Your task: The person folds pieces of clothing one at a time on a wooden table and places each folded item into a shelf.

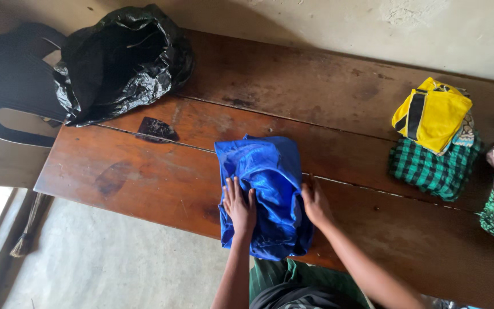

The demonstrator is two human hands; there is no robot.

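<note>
The left hand (239, 207) lies flat, fingers spread, on a folded blue cloth (267, 191); the right hand (314, 202) presses open-palmed against the cloth's right edge, gripping nothing. The cloth sits at the near edge of a dark wooden table (344, 114), directly under both hands. Well off to the right of the hands stands a stack of folded clothes: a yellow shirt (433, 113) atop a green checked cloth (430, 169). Far to the upper left, a black plastic bag (121, 60) slumps open beside a black chair (10, 80).
</note>
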